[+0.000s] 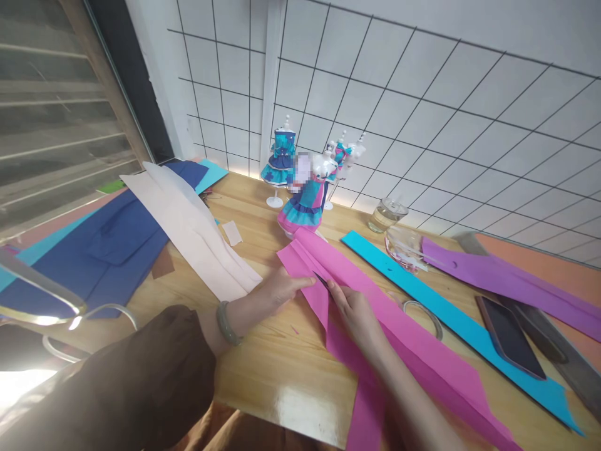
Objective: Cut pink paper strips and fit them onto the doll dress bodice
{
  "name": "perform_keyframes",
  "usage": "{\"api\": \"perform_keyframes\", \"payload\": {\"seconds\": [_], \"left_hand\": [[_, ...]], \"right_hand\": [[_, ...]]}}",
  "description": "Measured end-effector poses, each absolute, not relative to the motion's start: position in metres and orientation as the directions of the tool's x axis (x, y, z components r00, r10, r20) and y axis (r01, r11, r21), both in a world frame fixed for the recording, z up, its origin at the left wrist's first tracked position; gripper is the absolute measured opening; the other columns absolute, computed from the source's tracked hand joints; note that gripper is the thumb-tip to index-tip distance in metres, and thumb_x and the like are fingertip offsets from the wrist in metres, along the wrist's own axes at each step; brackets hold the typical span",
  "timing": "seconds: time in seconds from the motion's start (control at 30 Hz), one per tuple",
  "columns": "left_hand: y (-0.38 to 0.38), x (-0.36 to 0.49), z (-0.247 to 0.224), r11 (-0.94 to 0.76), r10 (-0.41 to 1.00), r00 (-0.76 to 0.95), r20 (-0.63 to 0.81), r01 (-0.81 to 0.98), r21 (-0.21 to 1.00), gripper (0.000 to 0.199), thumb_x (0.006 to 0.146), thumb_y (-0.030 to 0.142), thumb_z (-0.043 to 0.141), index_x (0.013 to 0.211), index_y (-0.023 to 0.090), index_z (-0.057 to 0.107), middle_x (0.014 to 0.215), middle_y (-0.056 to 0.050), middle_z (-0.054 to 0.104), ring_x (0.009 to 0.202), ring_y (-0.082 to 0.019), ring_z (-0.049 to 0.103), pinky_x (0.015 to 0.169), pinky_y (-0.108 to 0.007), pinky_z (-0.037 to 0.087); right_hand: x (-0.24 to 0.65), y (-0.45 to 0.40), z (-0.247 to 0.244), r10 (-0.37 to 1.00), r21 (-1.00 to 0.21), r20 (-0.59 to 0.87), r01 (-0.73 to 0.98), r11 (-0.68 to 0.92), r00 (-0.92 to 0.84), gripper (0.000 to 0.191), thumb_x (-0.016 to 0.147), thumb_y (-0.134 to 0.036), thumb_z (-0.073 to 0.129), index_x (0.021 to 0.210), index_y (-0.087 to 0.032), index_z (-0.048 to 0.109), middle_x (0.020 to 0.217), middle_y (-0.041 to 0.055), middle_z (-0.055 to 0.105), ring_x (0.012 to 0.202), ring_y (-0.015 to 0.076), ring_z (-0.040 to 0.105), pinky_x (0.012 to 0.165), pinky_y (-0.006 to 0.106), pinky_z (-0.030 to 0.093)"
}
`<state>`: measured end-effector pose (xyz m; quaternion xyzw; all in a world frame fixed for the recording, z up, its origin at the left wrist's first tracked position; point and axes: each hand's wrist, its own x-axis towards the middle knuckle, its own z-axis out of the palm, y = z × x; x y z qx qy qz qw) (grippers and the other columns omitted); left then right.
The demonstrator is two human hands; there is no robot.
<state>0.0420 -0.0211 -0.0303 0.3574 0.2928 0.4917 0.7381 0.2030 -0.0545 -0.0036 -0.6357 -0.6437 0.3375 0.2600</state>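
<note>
A long pink sheet (399, 319) lies folded across the wooden table. My left hand (284, 285) is closed at the sheet's left edge, its fingers pinching the pink material. A small dark pointed tool (321, 280) sticks out from the fingertips of my right hand (354, 310), its tip over the pink sheet near my left thumb. The rest of the tool is hidden in the right hand. A pale pink sheet (188, 232) lies to the left of my left hand, and a blue strip (413, 288) runs along the right side of the pink sheet.
Small dress forms in blue dresses (284, 156) stand at the back, with a glass (387, 214) to their right. A phone (509, 335) rests on the blue strip. Dark blue sheets (107, 250) lie at left, near large scissors (42, 285). A purple sheet (498, 275) is at right.
</note>
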Motion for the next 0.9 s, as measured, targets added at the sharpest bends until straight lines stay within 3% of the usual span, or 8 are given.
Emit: {"api": "perform_keyframes", "payload": {"seconds": [0.13,0.23,0.53,0.77,0.9], "left_hand": [[-0.021,0.042,-0.022,0.276,0.939,0.331,-0.092,-0.567,0.776,0.022,0.065,0.016,0.072,0.085,0.014,0.062,0.083,-0.005,0.067,0.083,-0.019,0.062,0.08,-0.035,0.046],[-0.02,0.043,-0.02,0.247,0.954,0.288,-0.081,-0.607,0.755,0.026,0.064,0.014,0.072,0.088,0.015,0.061,0.087,-0.005,0.067,0.083,-0.019,0.062,0.081,-0.035,0.046],[-0.019,0.043,-0.024,0.213,0.96,0.277,-0.051,-0.598,0.773,0.022,0.065,0.015,0.071,0.085,0.015,0.06,0.083,-0.003,0.066,0.079,-0.017,0.062,0.075,-0.031,0.047],[-0.017,0.041,-0.032,0.157,0.965,0.261,-0.029,-0.485,0.86,0.029,0.069,0.019,0.068,0.098,0.015,0.061,0.097,-0.008,0.067,0.093,-0.022,0.061,0.083,-0.036,0.047],[-0.018,0.041,-0.032,0.149,0.961,0.276,-0.009,-0.49,0.859,0.032,0.07,0.02,0.067,0.101,0.016,0.061,0.101,-0.008,0.066,0.097,-0.023,0.06,0.087,-0.037,0.046]], "right_hand": [[0.204,-0.054,-0.006,0.996,-0.772,-0.073,0.635,-0.028,-0.045,0.047,0.083,-0.059,0.034,0.055,-0.021,0.036,0.048,-0.0046,0.034,0.047,0.0115,0.032,0.048,0.024,0.023],[0.203,-0.054,-0.003,0.996,-0.776,-0.067,0.63,-0.016,-0.057,0.047,0.084,-0.059,0.032,0.056,-0.021,0.036,0.05,-0.0047,0.032,0.048,0.0113,0.031,0.049,0.024,0.023],[0.195,-0.055,0.006,0.995,-0.822,-0.082,0.569,-0.032,-0.063,0.05,0.083,-0.061,0.031,0.052,-0.022,0.033,0.045,-0.0042,0.031,0.045,0.0117,0.031,0.046,0.025,0.022],[0.188,-0.05,0.01,0.995,-0.826,-0.044,0.564,0.014,-0.089,0.05,0.084,-0.06,0.03,0.052,-0.021,0.04,0.047,-0.0016,0.041,0.049,0.0143,0.038,0.049,0.025,0.026],[0.183,-0.047,0.008,0.996,-0.84,-0.019,0.542,0.031,-0.087,0.047,0.084,-0.06,0.031,0.056,-0.022,0.035,0.049,-0.0038,0.034,0.048,0.0123,0.032,0.047,0.025,0.024]]}}
